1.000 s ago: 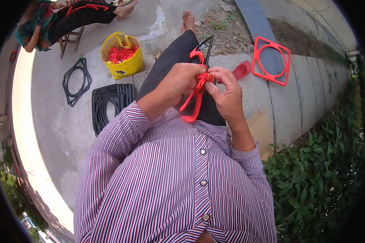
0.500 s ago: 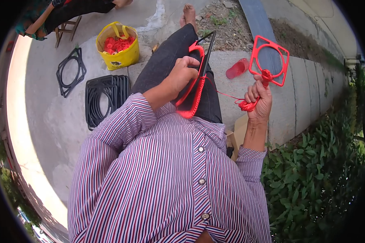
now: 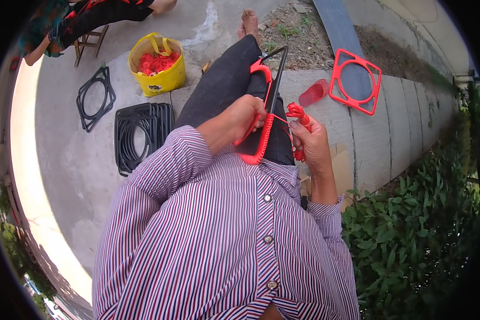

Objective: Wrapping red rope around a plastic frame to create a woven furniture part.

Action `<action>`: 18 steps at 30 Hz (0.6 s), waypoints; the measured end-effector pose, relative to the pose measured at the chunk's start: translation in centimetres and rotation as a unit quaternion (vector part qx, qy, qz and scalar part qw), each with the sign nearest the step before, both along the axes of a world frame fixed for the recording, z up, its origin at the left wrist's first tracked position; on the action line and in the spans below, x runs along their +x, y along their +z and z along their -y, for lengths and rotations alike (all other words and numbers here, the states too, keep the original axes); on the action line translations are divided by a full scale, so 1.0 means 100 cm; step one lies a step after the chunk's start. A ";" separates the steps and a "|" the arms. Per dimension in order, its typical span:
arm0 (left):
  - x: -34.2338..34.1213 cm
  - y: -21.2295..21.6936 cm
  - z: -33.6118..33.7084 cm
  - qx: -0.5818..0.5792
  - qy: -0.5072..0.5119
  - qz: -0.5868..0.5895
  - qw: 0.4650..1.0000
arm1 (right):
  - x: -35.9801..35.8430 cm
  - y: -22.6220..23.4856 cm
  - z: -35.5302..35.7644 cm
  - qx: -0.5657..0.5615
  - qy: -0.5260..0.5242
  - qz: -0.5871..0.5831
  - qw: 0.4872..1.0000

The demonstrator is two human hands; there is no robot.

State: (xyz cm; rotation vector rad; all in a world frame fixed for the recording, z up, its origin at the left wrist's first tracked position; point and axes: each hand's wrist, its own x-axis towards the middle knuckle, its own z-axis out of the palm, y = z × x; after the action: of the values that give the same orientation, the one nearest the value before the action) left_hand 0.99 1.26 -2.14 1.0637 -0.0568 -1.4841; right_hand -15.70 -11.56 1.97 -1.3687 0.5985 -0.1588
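A black frame [image 3: 280, 72], partly wrapped in tightly wound red cord [image 3: 265, 136], stands on edge over my lap. My left hand [image 3: 244, 114] is closed on its red-wrapped inner side, fingers curled through the opening. Just right of the frame, my right hand [image 3: 312, 140] grips a bundle of red cord [image 3: 298, 113], whose ends stick out above and below the fist. A short strand [image 3: 280, 119] runs from the frame's wrapped edge to this hand. The left fingertips are partly hidden by the frame.
Left of my legs are a stack of black frames [image 3: 162, 120], a single black frame [image 3: 110, 95] and a yellow bag [image 3: 168, 80] of red cord. At right lie a red frame [image 3: 334, 76], a red shoe [image 3: 313, 93] and cardboard [image 3: 340, 162], near bushes [image 3: 405, 229]. Another person sits far left.
My right hand has come in leftward and down with the cord bundle, close to the frame, shortening the strand between. My left hand has shifted slightly down and right along the frame.
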 end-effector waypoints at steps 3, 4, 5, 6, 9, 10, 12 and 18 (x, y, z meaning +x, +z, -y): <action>-0.004 0.004 -0.003 -0.034 0.010 -0.038 0.999 | -0.012 -0.014 0.002 0.101 -0.059 0.022 0.993; -0.006 0.010 -0.004 -0.034 0.007 -0.036 0.999 | -0.015 -0.014 0.009 0.101 -0.062 0.024 0.993; -0.008 0.018 -0.006 0.011 0.059 0.058 0.997 | -0.019 -0.013 0.019 0.139 -0.086 0.052 0.985; -0.010 0.023 -0.008 0.057 0.110 0.151 0.981 | -0.022 -0.013 0.025 0.177 -0.110 0.079 0.975; -0.005 0.016 -0.014 -0.038 0.080 0.637 0.766 | -0.016 0.013 0.013 0.237 -0.078 0.138 0.958; -0.011 0.037 -0.016 -0.081 0.019 0.645 0.759 | -0.013 0.010 0.010 0.231 -0.024 0.157 0.960; -0.021 0.063 -0.010 -0.173 -0.058 0.617 0.765 | -0.003 0.015 -0.009 0.222 0.040 0.158 0.961; -0.006 0.104 -0.009 -0.284 0.046 0.075 0.955 | 0.007 0.012 -0.023 0.278 0.179 0.270 0.904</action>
State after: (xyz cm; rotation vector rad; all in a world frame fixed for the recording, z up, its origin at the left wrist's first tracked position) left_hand 0.43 2.13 8.23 0.6917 -0.5056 -1.1930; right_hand -15.02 -9.26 3.14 -0.7970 -0.0879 -0.0541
